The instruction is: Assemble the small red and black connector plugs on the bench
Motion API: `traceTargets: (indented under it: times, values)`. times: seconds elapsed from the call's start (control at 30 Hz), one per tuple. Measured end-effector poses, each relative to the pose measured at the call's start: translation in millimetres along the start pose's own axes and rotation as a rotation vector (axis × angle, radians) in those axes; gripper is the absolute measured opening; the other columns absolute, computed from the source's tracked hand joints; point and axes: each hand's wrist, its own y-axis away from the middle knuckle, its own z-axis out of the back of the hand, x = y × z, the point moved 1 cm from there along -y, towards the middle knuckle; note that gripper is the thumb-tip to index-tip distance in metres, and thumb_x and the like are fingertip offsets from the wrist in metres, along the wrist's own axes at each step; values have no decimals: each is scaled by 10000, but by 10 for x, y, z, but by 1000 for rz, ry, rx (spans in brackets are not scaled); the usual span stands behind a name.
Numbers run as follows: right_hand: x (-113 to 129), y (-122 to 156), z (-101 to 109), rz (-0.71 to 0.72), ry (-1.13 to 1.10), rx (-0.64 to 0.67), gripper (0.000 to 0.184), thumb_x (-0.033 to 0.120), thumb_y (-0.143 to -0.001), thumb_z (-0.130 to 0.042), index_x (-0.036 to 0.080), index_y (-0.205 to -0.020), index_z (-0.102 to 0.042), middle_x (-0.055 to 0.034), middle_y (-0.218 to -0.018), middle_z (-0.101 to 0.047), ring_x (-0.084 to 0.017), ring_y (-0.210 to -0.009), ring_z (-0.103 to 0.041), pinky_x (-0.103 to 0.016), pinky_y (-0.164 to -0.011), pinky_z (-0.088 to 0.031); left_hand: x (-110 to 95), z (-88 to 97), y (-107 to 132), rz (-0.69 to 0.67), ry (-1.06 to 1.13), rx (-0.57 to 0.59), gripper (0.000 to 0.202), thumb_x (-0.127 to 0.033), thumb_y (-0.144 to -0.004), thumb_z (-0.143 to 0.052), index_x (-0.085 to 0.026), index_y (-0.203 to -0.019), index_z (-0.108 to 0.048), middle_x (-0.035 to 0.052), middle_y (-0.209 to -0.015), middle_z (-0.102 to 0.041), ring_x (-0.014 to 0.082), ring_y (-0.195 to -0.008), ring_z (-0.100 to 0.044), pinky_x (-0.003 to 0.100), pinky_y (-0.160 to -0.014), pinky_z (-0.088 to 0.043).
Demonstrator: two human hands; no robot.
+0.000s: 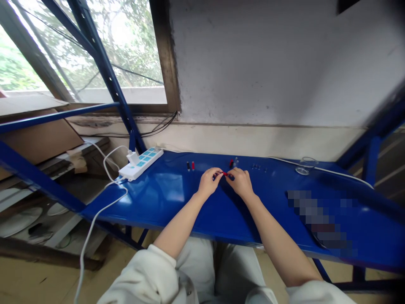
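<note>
Nearest, two pale, loose sleeves point(139, 270) are framing a glossy blue table point(177, 215); at its right, a long dark object point(319, 221) is lying under pixelation that is hiding any writing. Ahead, the left hand point(208, 183) and right hand point(240, 181) are meeting over the table, fingertips apparently pinching a small red cylindrical piece point(225, 173) between them, though it is showing too small for certainty. Work on this piece is seemingly under way. Just beyond, a slim black cylinder point(188, 165) and a slim red cylinder point(193, 165) are standing together, perhaps done; small transparent pieces point(254, 166) are lying rightward, likely left to handle. Farther off, a white power strip with blue sockets point(144, 163) is showing no readable brand or label.
</note>
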Motion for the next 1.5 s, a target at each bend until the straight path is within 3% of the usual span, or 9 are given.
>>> traceTargets:
  times: [0.23, 0.33, 0.4, 0.57, 0.73, 0.83, 1.0, 1.5]
  values:
    - [-43, 2, -25, 73, 61, 35, 161, 230, -812, -473, 178, -781, -622, -38, -782, -588, -148, -740, -515, -280, -655, -235, -15, 29, -16, -42, -128, 51, 111, -228, -816, -476, -187, -862, -569, 20, -796, -595, 133, -759, -532, 263, -702, -429]
    - [-32, -2, -26, 81, 28, 45, 175, 245, -819, -466, 174, -776, -620, -41, -775, -591, -149, -740, -527, -275, -655, -241, -74, 117, -103, -94, -254, 136, 103, -228, -804, -493, -193, -837, -583, 34, -834, -598, 162, -802, -518, 307, -750, -414]
    - [-4, -7, -23, 77, -20, 39, 185, 268, -826, -459, 177, -806, -620, -45, -785, -597, -151, -742, -537, -271, -653, -250, -130, 223, -223, -117, -352, 209, 83, -234, -786, -524, -203, -812, -596, 34, -886, -602, 184, -849, -510, 338, -773, -394]
    - [63, -17, -33, 41, -84, 15, 221, 286, -832, -442, 180, -942, -601, -52, -843, -609, -135, -682, -545, -265, -651, -280, -213, 612, -687, -117, -577, 238, 91, -204, -775, -534, -198, -830, -607, 53, -987, -574, 221, -971, -461, 383, -838, -316]
    - [46, -16, -50, 29, -93, 42, 204, 260, -826, -440, 185, -922, -604, -45, -846, -611, -131, -678, -546, -265, -658, -293, -19, 841, -969, -37, -811, 447, 42, -174, -710, -583, -172, -724, -623, 76, -968, -543, 251, -984, -417, 404, -846, -280]
    - [34, -17, -60, 30, -100, 57, 193, 243, -824, -440, 186, -911, -602, -40, -843, -611, -135, -713, -555, -264, -660, -295, 158, 865, -955, 10, -873, 510, 56, -175, -702, -573, -171, -719, -626, 86, -958, -538, 258, -981, -412, 410, -847, -279]
    - [32, -16, -79, 30, -105, 60, 176, 233, -817, -449, 192, -897, -600, -25, -834, -614, -134, -734, -566, -263, -666, -299, 325, 861, -874, 35, -887, 517, 83, -181, -702, -555, -176, -738, -630, 89, -964, -537, 259, -987, -410, 423, -850, -287]
    - [16, -21, -81, 19, -75, 85, 187, 243, -817, -444, 197, -903, -603, -35, -837, -613, -134, -725, -568, -266, -661, -310, 400, 843, -875, 79, -843, 521, 93, -240, -695, -585, -199, -758, -640, 82, -980, -553, 261, -996, -414, 452, -870, -285]
